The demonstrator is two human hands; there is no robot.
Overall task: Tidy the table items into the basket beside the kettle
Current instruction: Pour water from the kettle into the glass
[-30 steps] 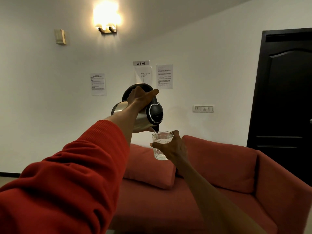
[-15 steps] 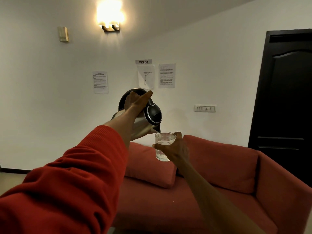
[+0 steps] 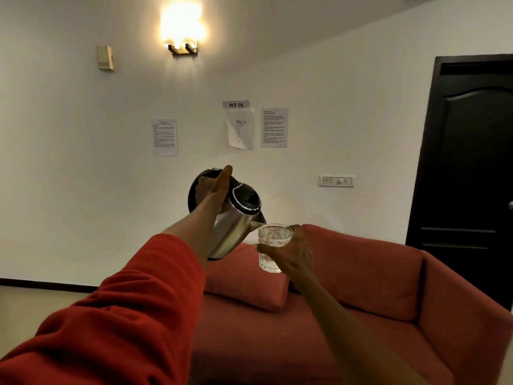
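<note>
Left hand (image 3: 212,190) grips the handle of the tilted steel kettle (image 3: 236,226) — spout just over the water glass (image 3: 273,247), which the right hand (image 3: 293,254) clasps.

head-worn view, facing forward, arms close

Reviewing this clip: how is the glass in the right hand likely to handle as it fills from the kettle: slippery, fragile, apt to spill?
The glass looks clear and smooth, so probably slick if wet. The right hand grips it from the side, in mid-air with no support under it, so a drop would likely break it. The kettle, tilted in the left hand, has its spout at the rim; added water probably makes it heavier and easier to spill.
</note>
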